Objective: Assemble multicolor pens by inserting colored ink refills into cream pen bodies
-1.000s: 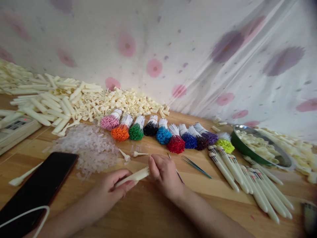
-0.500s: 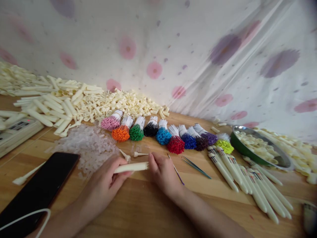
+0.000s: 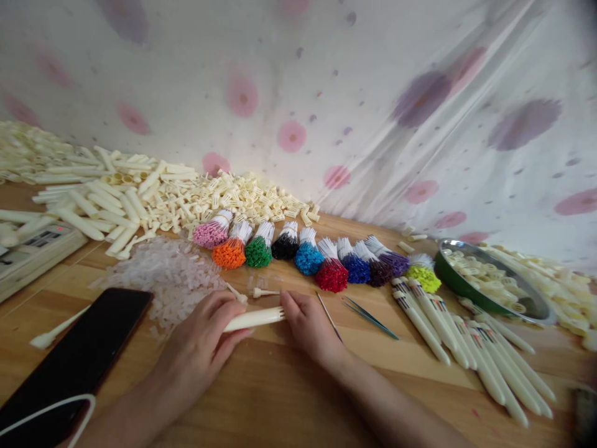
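A cream plastic pen barrel (image 3: pixel 254 319) lies nearly level between my hands, its slotted end pointing right. My left hand (image 3: pixel 205 336) is closed around its left part. The fingers of my right hand (image 3: pixel 310 320) are pressed together at the slotted end; whether they also hold a small part is hidden. Just behind the barrel rest two small cream stemmed pieces (image 3: pixel 265 292). To the right of my right hand are a thin refill (image 3: pixel 329 316) and metal tweezers (image 3: pixel 370 317). Bundles of coloured-tip refills, such as the red bundle (image 3: pixel 331 274), stand in a row beyond.
A black phone (image 3: pixel 79 354) with a white cable lies at left, near clear plastic bits (image 3: pixel 163 277). Cream parts (image 3: pixel 233 196) are heaped behind. At right are several assembled pens (image 3: pixel 466 342) and a green bowl (image 3: pixel 485 295) of cream pieces. A patterned curtain (image 3: pixel 186 74) hangs behind.
The barrel has shifted slightly right and more of its length shows outside my left hand. My right hand stays at the slotted end. The whole view has moved a little.
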The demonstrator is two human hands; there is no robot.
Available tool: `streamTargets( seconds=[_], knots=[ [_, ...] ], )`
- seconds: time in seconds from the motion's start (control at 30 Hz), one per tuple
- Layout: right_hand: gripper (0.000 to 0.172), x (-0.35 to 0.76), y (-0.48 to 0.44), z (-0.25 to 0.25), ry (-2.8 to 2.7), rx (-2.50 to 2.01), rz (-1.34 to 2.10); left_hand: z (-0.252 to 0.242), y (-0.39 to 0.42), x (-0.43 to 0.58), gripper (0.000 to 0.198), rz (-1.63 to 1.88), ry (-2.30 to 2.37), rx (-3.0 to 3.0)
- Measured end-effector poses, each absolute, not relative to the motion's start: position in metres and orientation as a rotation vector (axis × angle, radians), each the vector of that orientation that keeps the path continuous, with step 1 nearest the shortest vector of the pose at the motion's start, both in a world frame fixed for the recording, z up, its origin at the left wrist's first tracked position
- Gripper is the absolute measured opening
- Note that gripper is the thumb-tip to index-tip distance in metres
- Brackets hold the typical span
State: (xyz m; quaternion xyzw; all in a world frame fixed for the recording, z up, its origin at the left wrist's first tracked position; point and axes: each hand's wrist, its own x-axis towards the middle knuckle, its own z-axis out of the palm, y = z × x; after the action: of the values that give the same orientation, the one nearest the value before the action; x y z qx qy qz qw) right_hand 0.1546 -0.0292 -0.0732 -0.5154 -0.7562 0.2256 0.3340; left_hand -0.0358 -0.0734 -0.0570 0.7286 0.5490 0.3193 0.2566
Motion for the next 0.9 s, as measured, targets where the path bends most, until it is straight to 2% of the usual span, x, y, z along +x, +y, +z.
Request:
streamTargets(
  seconds=[0.2,0.4,0.5,0.67,0.73,0.8,0.9],
  knots=[
    [0.026,0.164,-0.039,-0.061,-1.978,-1.176,0.500,-0.048,-0.071,-0.031,0.047,0.547,1.489,1.463],
    [0.032,0.153,-0.030,-0.072,-1.918,-1.273,0.633,-0.063,-0.075,-0.038,0.020,0.915,1.538,2.066],
    [0.033,0.155,-0.027,-0.077,-1.906,-1.271,0.645,-0.062,-0.077,-0.037,0.017,0.897,1.485,2.070],
    [0.031,0.172,-0.036,-0.064,-2.015,-1.111,0.546,-0.047,-0.076,-0.031,0.050,0.438,1.185,1.203],
    [0.033,0.173,-0.038,-0.059,-2.083,-1.063,0.527,-0.044,-0.076,-0.031,0.055,0.364,1.153,1.075],
    [0.035,0.170,-0.037,-0.060,-2.099,-1.096,0.516,-0.048,-0.075,-0.033,0.046,0.486,1.295,1.228],
    [0.043,0.162,-0.029,-0.070,-2.080,-1.192,0.546,-0.059,-0.074,-0.038,0.028,0.763,1.437,1.841]
  ],
)
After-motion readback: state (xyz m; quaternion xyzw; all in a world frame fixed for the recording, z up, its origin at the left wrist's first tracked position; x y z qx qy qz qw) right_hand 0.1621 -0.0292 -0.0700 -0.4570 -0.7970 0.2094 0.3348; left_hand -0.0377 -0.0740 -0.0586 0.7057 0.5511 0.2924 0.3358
